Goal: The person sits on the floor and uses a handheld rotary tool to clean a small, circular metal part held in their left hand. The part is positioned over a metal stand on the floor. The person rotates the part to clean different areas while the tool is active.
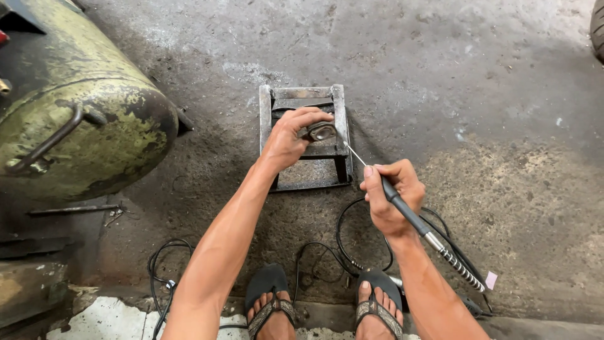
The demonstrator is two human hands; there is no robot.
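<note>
The work area is a rough, stained concrete floor [478, 113], darker and grittier toward the near side.

A small rusty metal frame stand [267, 119] sits on this floor at the centre of the view. On its upper crossbar rests a small oval metal part [322, 131] with a hollow, shiny face. The left hand [290, 140] is closed over this part, fingers curled across the top and thumb at the near side, pinning it against the stand.

The right hand [391, 196] is wrapped in a firm closed grip around a slim black handpiece [402, 206], held like a pen. A thin metal shaft [354, 153] projects from the handpiece toward the oval part; its tip lies just beside the stand's right rail, close to the part. Whether it touches cannot be determined. At the rear of the handpiece, a spring-wound flexible shaft [462, 269] runs off to the lower right.

Black cables [343, 242] loop on the floor between the stand and the person's feet, which wear sandals [272, 301]. To the left lies a large cylindrical tank [82, 119] with flaking yellow-green paint and a bar handle.
</note>
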